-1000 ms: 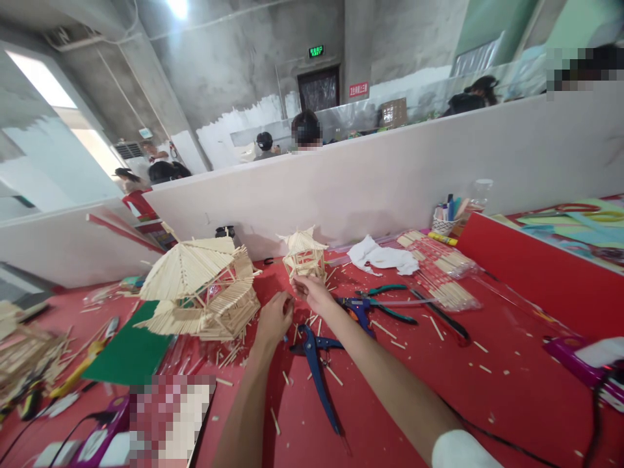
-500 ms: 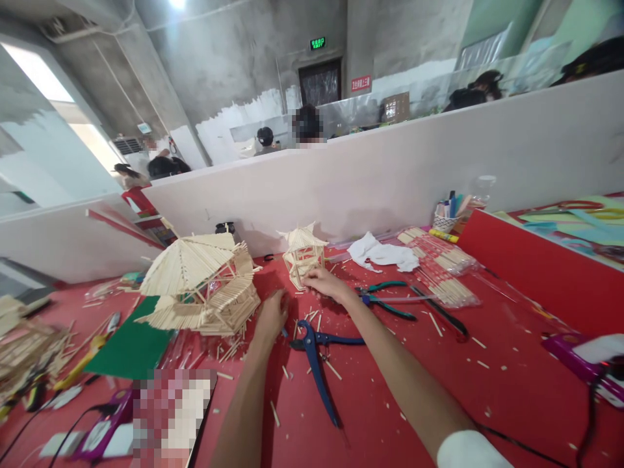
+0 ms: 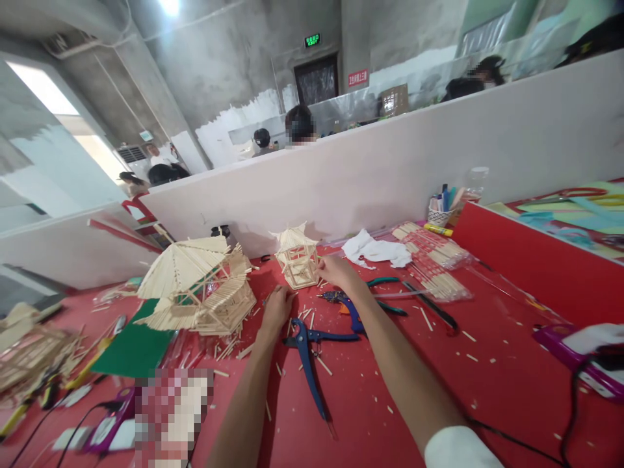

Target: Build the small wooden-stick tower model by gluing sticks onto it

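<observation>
A small stick pavilion model (image 3: 298,257) with a pointed roof stands upright on the red table. My right hand (image 3: 337,272) is at its right side, thumb and fingers pinched close to a post; anything between the fingertips is too small to make out. In front of the model, my left hand (image 3: 277,307) rests low over the table with its fingers curled together, and what they hold, if anything, is hidden. Blue-handled cutters (image 3: 308,351) lie spread between my forearms. A larger stick pavilion model (image 3: 199,286) stands to the left of my left hand.
Teal-handled pliers (image 3: 390,309) and a blue tool with an orange part (image 3: 350,311) lie by my right forearm. Behind are white tissue (image 3: 375,249) and bagged sticks (image 3: 436,270). A green sheet (image 3: 131,344) lies left. Stick scraps litter the table; a white partition (image 3: 390,162) closes the back.
My right hand has moved from the small pavilion's front to its right side, uncovering the base. My left hand has shifted slightly up, its fingers still curled. The view has moved a little.
</observation>
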Tool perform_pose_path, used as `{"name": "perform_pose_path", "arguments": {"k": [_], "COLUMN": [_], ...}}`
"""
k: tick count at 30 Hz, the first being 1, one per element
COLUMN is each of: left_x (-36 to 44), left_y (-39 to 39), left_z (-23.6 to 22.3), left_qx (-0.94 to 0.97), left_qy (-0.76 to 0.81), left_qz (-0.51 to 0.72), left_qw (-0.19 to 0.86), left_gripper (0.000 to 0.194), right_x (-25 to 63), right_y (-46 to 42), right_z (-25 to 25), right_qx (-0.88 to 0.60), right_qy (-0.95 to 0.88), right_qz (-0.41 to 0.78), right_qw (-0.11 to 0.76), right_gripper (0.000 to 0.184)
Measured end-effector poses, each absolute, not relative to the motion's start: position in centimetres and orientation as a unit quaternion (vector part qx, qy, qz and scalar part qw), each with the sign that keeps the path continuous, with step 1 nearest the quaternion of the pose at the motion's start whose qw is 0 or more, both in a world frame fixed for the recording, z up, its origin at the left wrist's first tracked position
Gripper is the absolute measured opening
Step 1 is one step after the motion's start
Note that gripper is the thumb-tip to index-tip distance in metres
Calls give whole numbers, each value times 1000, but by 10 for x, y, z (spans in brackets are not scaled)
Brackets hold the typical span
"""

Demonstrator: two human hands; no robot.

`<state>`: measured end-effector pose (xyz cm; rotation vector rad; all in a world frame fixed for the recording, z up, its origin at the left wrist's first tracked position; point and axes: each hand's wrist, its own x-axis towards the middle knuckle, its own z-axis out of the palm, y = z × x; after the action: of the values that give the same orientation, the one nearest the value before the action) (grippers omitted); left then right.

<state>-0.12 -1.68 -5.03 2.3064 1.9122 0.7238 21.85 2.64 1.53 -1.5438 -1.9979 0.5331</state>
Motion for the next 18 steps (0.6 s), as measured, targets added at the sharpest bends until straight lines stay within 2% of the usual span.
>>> {"name": "perform_pose_path", "arguments": {"k": [4,7,11,18], "left_x": [-3,-7,-17,-31], "left_y": [-18,-20,-24,-22], "left_z": [-52,-54,-52,-46], "left_qx": [752,743,694,620], "left_qy": [616,617,594,572], "left_qz": [232,254,377,501], "left_qw": [19,59,152,190], "left_gripper": [17,15,17,26], "right_x": [211,204,198,178], "right_y": [27,26,26,20], "right_z": [8,2,-3,-8], "right_qx": [-571,-561,-556,-496], "right_qy": [-753,-762,-769,-801], "right_qz": [181,180,174,173], "right_qw": [272,270,264,288], "right_gripper": [12,13,11,13]}}
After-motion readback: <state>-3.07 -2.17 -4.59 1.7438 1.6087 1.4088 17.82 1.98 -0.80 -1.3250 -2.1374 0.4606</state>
